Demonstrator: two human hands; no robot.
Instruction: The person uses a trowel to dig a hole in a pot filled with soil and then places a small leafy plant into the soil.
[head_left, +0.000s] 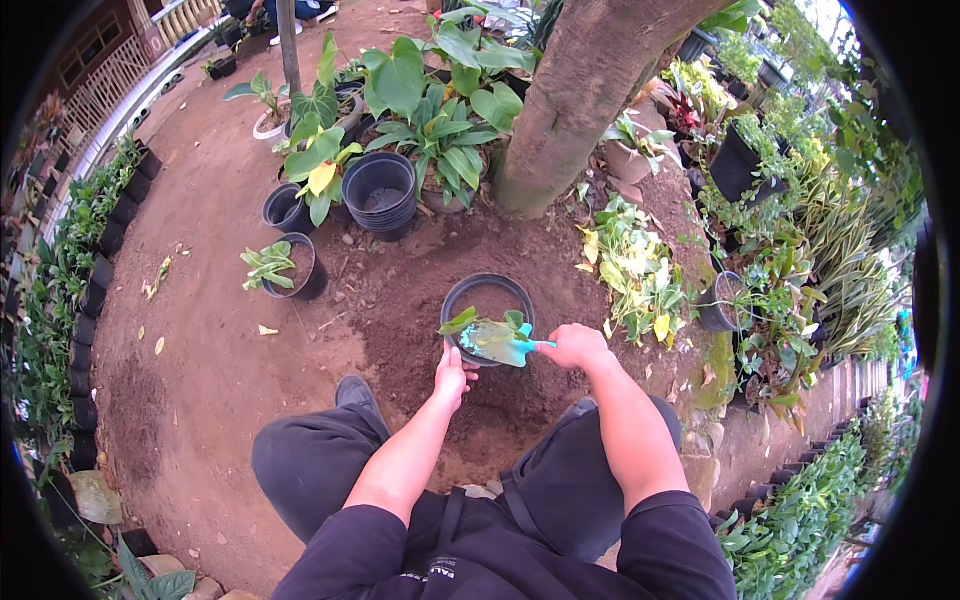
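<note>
A round black plastic plant pot (489, 280) stands on loose dark soil between my feet, with soil inside it. My left hand (453, 375) grips the near left side of its rim. In my right hand (576, 346) is the handle of a turquoise garden trowel (517, 349). The trowel's blade lies over the near part of the pot's opening and hides some of the soil. Green leaves (459, 321) of a small cutting show at the blade and the rim; whether they are rooted in the pot I cannot tell.
Ahead stand a stack of black pots (380, 193), a smaller black pot (288, 208) and a potted seedling (295, 267). A tree trunk (577, 105) rises beyond. Leafy cuttings (634, 270) lie in a heap at the right. Another person (300, 9) is partly visible far off.
</note>
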